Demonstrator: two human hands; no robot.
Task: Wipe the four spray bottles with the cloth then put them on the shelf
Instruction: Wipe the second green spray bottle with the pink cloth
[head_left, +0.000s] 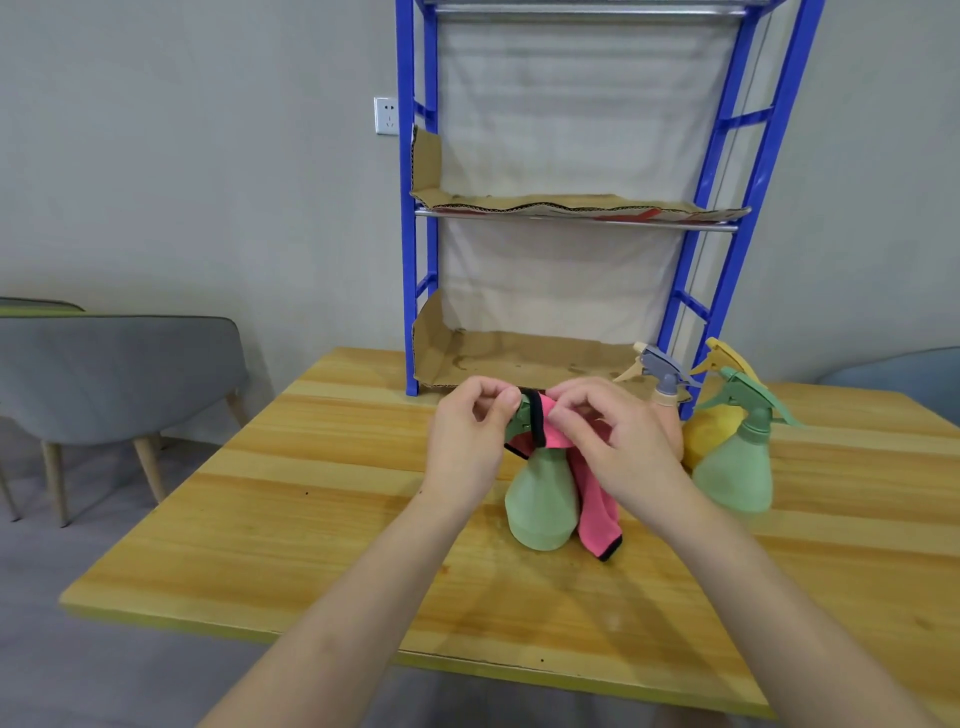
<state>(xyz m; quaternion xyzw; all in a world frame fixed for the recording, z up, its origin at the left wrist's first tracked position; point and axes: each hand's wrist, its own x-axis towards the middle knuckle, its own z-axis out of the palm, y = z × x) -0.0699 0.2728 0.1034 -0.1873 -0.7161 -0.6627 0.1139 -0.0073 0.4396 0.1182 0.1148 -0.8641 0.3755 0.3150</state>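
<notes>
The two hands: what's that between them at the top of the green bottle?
In the head view, a pink cloth with black edging is pinched between the left hand and right hand, draped over the green spray bottle's nozzle.

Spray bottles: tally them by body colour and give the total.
Green: 2, the green bottle under the cloth and the green bottle at right
Yellow: 1, the yellow bottle
Peach: 1, the peach bottle with grey trigger, mostly hidden
Total: 4

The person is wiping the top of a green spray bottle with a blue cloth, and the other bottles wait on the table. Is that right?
Nearly. The head view shows the cloth is pink with black edging, not blue. Both hands rub it over the top of the green spray bottle, and the other bottles wait on the table.
</notes>
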